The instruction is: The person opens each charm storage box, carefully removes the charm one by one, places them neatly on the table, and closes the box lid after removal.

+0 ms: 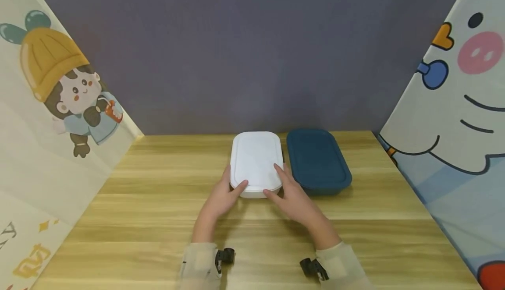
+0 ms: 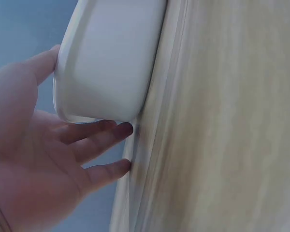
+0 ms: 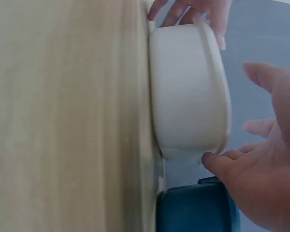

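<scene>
A white lidded food container (image 1: pixel 256 158) sits on the wooden table between both hands. My left hand (image 1: pixel 222 198) is at its near left corner, thumb on the lid's rim and the other fingers loosely extended along the left side. In the left wrist view, the little finger's tip rests close to the tabletop. My right hand (image 1: pixel 295 200) is spread at the near right corner, one finger over the lid's edge. In the right wrist view, its thumb (image 3: pixel 261 75) stands apart from the container. The container's far side is hidden.
Just right of the white container stands a dark blue lidded container (image 1: pixel 317 160), close to my right hand. A dark grey panel (image 1: pixel 252 53) rises behind the table (image 1: pixel 158 211). Printed cartoon panels flank the left and right sides.
</scene>
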